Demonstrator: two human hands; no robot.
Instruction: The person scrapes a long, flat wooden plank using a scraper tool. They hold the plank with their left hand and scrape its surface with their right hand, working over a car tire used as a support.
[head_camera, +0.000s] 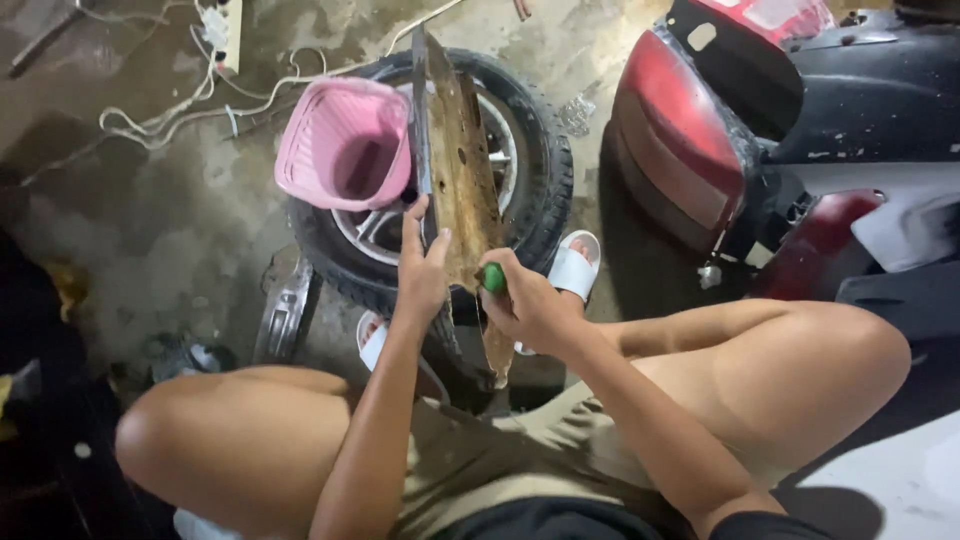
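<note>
My left hand (422, 268) grips the rusty metal strip (462, 170), which runs lengthwise away from me over the tyre (545, 170); my right hand (525, 305), just beside it, is closed on a green-handled tool (492, 278).

A vehicle repair workshop: stained concrete floor (180, 230), a loose tyre (545, 165), a partly stripped scooter (790, 130)

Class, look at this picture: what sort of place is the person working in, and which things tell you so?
Probably a small scooter repair shop: a loose tyre on its wheel lies on the stained concrete floor, beside a red and black scooter body.
</note>
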